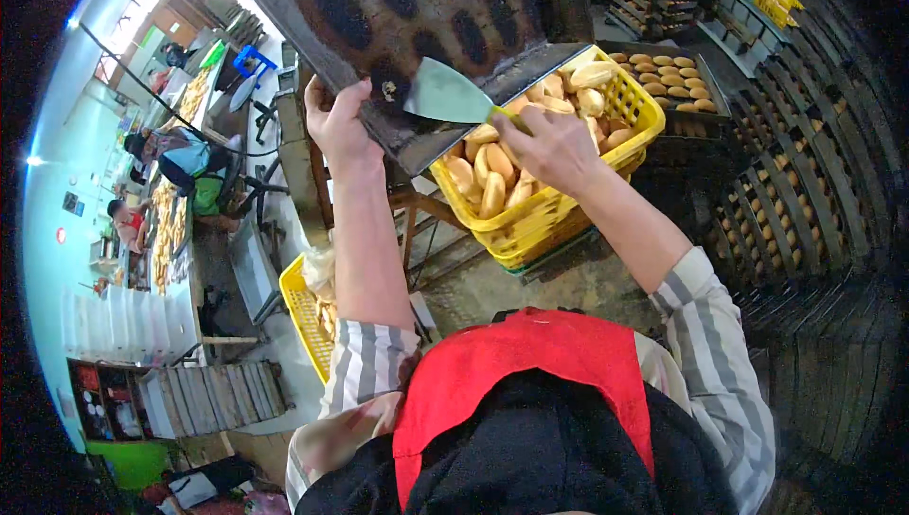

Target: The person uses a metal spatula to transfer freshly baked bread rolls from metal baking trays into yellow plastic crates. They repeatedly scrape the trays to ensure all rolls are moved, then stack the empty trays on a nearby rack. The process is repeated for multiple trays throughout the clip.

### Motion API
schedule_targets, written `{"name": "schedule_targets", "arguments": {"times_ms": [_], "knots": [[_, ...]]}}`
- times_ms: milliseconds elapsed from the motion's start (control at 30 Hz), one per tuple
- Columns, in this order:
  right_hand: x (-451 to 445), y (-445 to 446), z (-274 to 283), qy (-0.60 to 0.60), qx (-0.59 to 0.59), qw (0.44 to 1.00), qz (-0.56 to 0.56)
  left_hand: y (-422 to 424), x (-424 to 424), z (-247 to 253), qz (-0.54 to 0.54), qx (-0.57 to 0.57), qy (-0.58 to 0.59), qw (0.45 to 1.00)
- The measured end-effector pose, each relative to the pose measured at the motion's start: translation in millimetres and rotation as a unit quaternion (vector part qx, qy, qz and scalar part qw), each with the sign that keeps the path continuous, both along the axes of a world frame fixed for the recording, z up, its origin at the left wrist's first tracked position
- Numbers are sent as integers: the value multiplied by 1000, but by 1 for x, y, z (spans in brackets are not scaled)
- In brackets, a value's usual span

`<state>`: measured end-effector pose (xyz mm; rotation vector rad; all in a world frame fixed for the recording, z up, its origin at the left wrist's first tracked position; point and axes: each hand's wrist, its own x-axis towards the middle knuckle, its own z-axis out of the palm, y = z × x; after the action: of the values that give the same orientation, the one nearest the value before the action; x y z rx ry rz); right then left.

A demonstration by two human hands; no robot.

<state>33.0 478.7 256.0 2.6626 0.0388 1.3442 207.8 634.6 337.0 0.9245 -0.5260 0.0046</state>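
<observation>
My left hand (344, 121) grips the near left edge of a dark metal baking tray (398, 32), which is tilted over a yellow plastic crate (568, 206). Oval dark marks cover the tray's surface, and a small pale crumb patch lies near the scraper. In my right hand (550, 149) is the yellow handle of a scraper with a wide flat blade (447, 92). The blade lies over the tray near its lower corner; whether it touches the metal I cannot tell. Golden bread rolls (493, 170) fill the crate beneath, partly hidden by the tray and my right hand.
To the right stand a tray of rolls (671, 82) and racks of loaded trays (774, 210). A second yellow crate (302, 309) sits low at the left, beside my left forearm. Farther left, people (188, 160) are around long tables with bread (167, 231).
</observation>
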Motion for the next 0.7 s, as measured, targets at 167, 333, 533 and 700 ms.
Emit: {"name": "schedule_targets", "arguments": {"times_ms": [167, 333, 533, 700], "knots": [[27, 36, 1, 45, 90, 994, -45, 12, 19, 5, 2, -1, -37, 999], [41, 47, -23, -46, 122, 991, -27, 14, 27, 16, -7, -10, -36, 999], [57, 82, 13, -65, 153, 981, -103, 8, 30, 4, -65, -33, -6, 997], [27, 67, 38, -152, 467, 871, -29, 8, 60, 6, -15, -7, -63, 998]]}}
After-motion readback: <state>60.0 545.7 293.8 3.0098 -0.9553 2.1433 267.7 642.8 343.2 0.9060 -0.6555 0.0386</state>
